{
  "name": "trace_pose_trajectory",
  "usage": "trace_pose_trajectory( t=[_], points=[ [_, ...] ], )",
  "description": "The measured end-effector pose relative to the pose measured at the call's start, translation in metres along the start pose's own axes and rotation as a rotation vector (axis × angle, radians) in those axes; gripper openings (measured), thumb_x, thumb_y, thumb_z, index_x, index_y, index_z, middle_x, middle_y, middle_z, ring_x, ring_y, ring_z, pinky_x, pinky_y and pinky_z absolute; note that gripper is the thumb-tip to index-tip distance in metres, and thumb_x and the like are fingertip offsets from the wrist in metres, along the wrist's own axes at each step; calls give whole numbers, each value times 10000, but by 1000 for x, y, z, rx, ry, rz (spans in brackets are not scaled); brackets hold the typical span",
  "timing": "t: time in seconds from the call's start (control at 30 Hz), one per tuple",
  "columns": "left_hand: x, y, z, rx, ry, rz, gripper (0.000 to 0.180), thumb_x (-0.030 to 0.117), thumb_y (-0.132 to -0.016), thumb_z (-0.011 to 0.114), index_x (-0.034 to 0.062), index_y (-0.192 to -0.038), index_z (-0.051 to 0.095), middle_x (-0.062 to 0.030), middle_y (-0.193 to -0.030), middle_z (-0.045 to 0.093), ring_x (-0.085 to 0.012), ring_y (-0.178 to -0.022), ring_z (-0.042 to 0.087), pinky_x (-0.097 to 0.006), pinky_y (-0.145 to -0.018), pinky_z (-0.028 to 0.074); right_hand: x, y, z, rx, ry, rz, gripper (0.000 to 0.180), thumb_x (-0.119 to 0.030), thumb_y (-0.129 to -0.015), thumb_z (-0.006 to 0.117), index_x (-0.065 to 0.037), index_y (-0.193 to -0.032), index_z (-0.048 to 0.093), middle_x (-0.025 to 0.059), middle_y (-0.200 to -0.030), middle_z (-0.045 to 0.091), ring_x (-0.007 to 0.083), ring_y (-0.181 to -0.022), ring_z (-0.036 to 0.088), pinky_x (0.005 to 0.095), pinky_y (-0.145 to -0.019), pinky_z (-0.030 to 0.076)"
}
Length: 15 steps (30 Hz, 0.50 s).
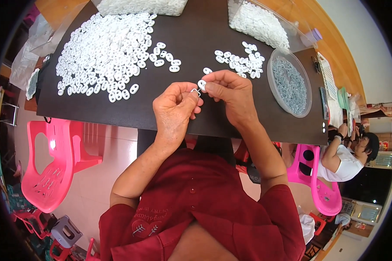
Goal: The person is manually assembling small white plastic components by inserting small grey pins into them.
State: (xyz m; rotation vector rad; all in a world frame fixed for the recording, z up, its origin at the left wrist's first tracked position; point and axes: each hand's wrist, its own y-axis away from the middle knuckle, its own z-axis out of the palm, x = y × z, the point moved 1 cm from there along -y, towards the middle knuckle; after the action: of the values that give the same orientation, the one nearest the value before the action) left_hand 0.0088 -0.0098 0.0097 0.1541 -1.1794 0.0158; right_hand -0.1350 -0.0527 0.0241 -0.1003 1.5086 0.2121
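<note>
Left hand point(174, 106) is pinching a small bent-wire piece point(197, 91) between thumb and fingers, left of the round clear tub point(271, 88). Right hand point(234, 95), between left hand and tub, is pinching a white two-hole oval point(201, 85). Wire piece and oval are meeting at the fingertips; can't tell if the wire is passing through a hole. Tub is holding a heap of grey metal pieces point(289, 85). Loose cluster of white ovals point(244, 61) is lying just left of the tub, bigger pile point(109, 52) well left of it. Clear box point(295, 37) of white pieces point(257, 24) is sitting just beyond the tub. All these are on a dark brown table point(189, 37). Person in a white top point(342, 161) is sitting right of the tub.
</note>
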Motion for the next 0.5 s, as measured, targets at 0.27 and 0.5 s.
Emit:
trace_pose_trajectory(
  t=[0.27, 0.5],
  points=[
    [2, 2, 1, 28, -50, 32, 94, 35, -864, 561, 1, -941, 604, -19, -712, 615, -34, -585, 538, -163, -496, 415, 0, 1, 6, 15, 45, -96, 154, -43, -771, 686, -8, -920, 668, 1, -749, 637, 42, -645, 531, 175, -557, 385],
    [2, 3, 2, 28, -44, 65, 151, 49, -873, 566, -27, -1001, 593, -50, -757, 628, -67, -624, 563, -182, -543, 449, -1, 3, 9, 35, 98, -151, 140, -37, -785, 677, -5, -921, 669, 1, -763, 638, 36, -653, 527, 170, -562, 387]
  ],
)
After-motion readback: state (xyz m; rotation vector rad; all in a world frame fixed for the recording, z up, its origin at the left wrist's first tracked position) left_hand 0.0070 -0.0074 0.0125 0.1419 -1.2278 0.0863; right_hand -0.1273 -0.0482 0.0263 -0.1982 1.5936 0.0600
